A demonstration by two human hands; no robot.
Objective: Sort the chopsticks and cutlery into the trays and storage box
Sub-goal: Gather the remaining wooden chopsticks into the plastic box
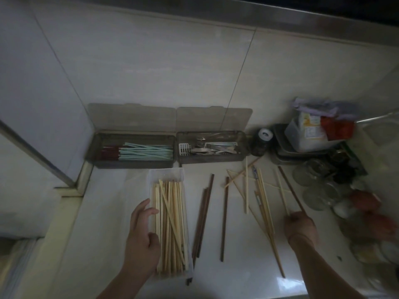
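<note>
Left hand [141,238] grips the clear storage box [166,175] of bamboo chopsticks, lower centre. Right hand [301,226] pinches a dark chopstick [290,188], lower right.

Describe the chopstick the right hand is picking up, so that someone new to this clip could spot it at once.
Start at the two lidded trays against the wall tiles, then drop to the loose chopsticks scattered on the counter at right. The right hand grips the near end of one dark brown chopstick, which slants away toward the jars. Its immediate neighbours are pale bamboo, and the other dark ones lie further left.
</note>
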